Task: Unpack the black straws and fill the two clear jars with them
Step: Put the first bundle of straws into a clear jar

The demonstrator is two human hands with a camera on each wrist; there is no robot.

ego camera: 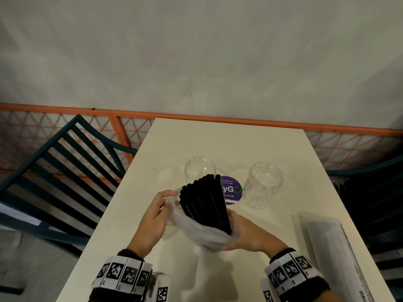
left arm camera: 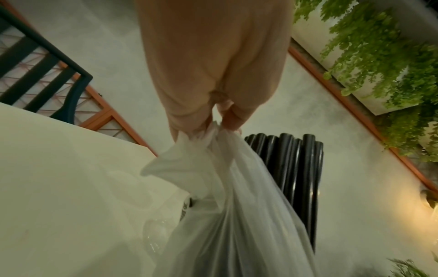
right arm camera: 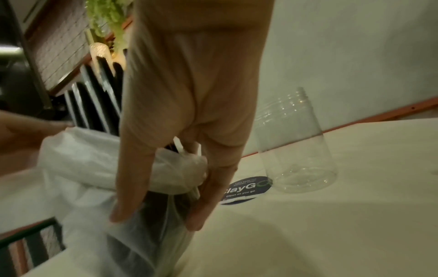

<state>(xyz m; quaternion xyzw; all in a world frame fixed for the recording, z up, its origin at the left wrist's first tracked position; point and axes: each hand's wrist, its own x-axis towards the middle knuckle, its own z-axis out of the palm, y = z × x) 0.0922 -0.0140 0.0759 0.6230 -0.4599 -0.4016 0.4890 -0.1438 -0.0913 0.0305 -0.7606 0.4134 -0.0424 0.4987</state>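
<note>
Over the middle of the cream table [ego camera: 272, 149] the right hand [ego camera: 246, 236] has its fingers wrapped round the lower part of a bundle of black straws [ego camera: 205, 201], gripping it through a thin clear plastic bag [ego camera: 196, 229]. The left hand [ego camera: 154, 216] pinches the bag's loose mouth, peeled down so the straw tops stand bare. Two clear jars, the left jar [ego camera: 200, 168] and the right jar [ego camera: 265, 184], stand open just beyond, towards the far edge, either side of a round purple sticker [ego camera: 232, 190].
</note>
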